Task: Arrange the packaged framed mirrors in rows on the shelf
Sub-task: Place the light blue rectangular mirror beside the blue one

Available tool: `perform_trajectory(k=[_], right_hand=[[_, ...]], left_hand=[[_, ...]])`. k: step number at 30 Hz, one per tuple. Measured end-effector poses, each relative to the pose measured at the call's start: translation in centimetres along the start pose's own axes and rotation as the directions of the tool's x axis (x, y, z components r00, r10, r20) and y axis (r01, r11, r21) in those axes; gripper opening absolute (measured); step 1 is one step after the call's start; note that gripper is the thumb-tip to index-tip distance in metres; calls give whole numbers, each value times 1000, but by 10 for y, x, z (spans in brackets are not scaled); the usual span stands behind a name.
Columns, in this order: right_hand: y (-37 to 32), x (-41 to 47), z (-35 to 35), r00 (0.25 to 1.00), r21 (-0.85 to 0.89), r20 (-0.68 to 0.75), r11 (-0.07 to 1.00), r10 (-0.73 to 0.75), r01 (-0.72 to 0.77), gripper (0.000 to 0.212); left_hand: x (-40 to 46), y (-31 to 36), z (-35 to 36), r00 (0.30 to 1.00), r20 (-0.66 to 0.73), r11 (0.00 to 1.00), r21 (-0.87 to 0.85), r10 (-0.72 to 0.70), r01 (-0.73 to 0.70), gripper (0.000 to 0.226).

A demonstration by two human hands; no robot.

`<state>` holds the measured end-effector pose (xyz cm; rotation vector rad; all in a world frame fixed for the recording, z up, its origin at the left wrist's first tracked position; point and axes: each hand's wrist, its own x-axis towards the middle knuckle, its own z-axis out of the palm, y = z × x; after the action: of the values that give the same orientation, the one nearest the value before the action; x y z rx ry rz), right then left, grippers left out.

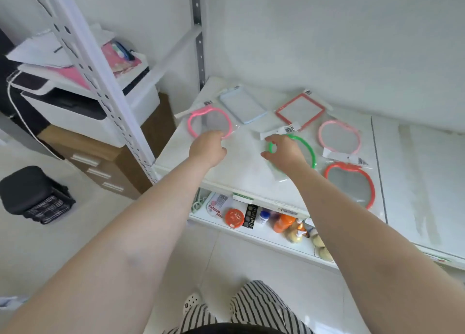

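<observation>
Our right hand pinches the green mirror mid-shelf; our left hand, fingers curled, touches the pink mirror near the left edge.

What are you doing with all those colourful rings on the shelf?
They are packaged mirrors being laid out in rows on the white shelf. The left hand touches the pink round mirror, and the right hand pinches the green one. A blue, a red square, a pale pink and a red round mirror already lie flat nearby.
</observation>
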<state>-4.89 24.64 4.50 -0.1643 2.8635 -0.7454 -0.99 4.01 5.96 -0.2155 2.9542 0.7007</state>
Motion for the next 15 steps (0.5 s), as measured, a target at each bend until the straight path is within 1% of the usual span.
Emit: perform_trajectory(k=[1,5,8,10,12,15], right_hand=[[-1,9,0,1000,6,-5,1000,7,-7,50],[-2,54,-4,999,48,-31,999,8,-7,48],[1,95,-5,1000,13,-19,1000,12,-11,49],[9,124,-4,1000,-17,-21,1000,8,-8,49],[19,151,-1,1000,-37,-21,999,8,-8,48],[25,181,3,1000,-45,-19,999,1,-2,47]], left_hand=[[9,1,0,1000,6,1000,-7,1,-1,37],[45,6,7,999,31,1000,-16,17,-16,36],[77,12,16,1000,26,999,-34,-13,14,27],[100,17,26,999,10,997,-69,-42,43,24],[121,23,37,998,1,989,-129,-70,70,24],[147,32,55,992,8,973,-196,-125,124,31]])
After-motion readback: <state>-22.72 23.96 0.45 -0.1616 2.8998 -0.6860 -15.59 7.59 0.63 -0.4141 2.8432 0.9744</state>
